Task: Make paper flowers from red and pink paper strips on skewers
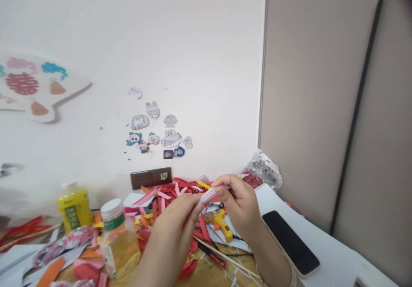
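Between my two hands is a small piece of pleated white paper (208,196), held above the cluttered table. My left hand (176,218) pinches its near-left end between thumb and fingers. At the other end, my right hand (238,201) grips it with thumb and bent forefinger. Part of the paper is hidden behind the right fingers. Just below the right hand lies a yellow glue gun (222,225) among red, pink and orange paper strips (154,205).
A jar of pale yellow liquid (120,244) and a yellow-green bottle (74,207) stand at left. A black phone (291,243) lies on white paper (341,257) at right. Behind are a wall socket (151,178) and a clear plastic bag (264,169). A thin stick (230,259) crosses the front.
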`<action>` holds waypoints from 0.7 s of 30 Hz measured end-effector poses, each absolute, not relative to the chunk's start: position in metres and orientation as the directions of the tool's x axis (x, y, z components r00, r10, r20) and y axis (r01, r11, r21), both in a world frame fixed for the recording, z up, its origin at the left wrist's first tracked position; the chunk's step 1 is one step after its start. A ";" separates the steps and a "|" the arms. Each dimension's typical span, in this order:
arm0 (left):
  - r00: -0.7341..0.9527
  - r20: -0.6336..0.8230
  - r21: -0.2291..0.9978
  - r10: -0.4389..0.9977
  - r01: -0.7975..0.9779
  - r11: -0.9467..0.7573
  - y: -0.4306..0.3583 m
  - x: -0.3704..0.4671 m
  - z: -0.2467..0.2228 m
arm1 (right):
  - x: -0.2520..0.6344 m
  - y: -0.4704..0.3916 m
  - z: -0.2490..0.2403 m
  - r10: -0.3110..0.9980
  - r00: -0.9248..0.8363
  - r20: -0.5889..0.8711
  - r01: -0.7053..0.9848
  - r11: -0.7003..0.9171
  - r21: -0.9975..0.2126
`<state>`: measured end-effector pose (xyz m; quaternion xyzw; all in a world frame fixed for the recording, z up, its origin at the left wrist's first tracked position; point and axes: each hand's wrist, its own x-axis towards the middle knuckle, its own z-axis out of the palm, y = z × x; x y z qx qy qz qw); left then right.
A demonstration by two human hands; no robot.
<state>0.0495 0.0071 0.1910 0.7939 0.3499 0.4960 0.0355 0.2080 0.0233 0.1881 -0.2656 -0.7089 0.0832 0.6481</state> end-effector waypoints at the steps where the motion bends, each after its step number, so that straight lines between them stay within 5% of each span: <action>1: 0.237 0.777 0.394 0.583 0.538 -0.745 0.008 0.051 0.189 | 0.206 0.023 0.188 0.496 -0.006 0.868 0.269 0.837 -0.476; 6: 0.109 0.706 0.574 0.700 0.491 -0.656 0.013 0.057 0.182 | 0.198 0.025 0.184 0.578 0.021 0.815 0.190 0.798 -0.571; 11: 0.065 0.473 0.870 0.879 0.126 -0.477 0.024 0.057 0.180 | 0.197 0.025 0.182 0.663 -0.004 0.749 0.156 0.740 -0.654; 16: 0.106 0.411 0.911 0.905 -0.077 -0.405 0.030 0.055 0.175 | 0.198 0.019 0.191 0.687 -0.202 0.698 0.444 0.699 -0.560; 21: 0.077 0.429 0.903 0.900 -0.025 -0.428 0.030 0.056 0.174 | 0.193 0.021 0.192 0.702 -0.182 0.688 0.529 0.660 -0.534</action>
